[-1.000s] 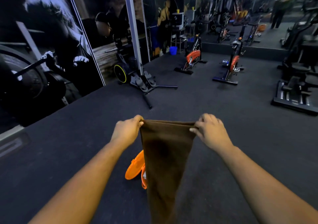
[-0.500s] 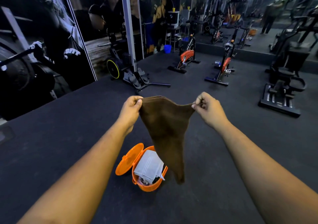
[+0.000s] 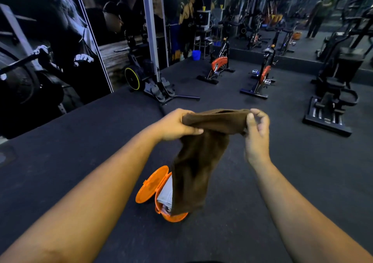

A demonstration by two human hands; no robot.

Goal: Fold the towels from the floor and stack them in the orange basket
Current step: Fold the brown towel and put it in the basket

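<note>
Above the orange basket [image 3: 173,217], the left hand [image 3: 175,124] and right hand [image 3: 257,128] each pinched the brown towel [image 3: 198,159] at its top edge; the fold was half done. Bringing the corners together evenly would keep it neat; the hanging end should stay straight.

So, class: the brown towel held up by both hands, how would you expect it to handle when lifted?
Probably floppy: the brown towel hangs limp below the left hand and right hand. Likely light, since fingertip pinches seem enough to hold it. Unlikely to slip: its surface looks soft and matte.
</note>
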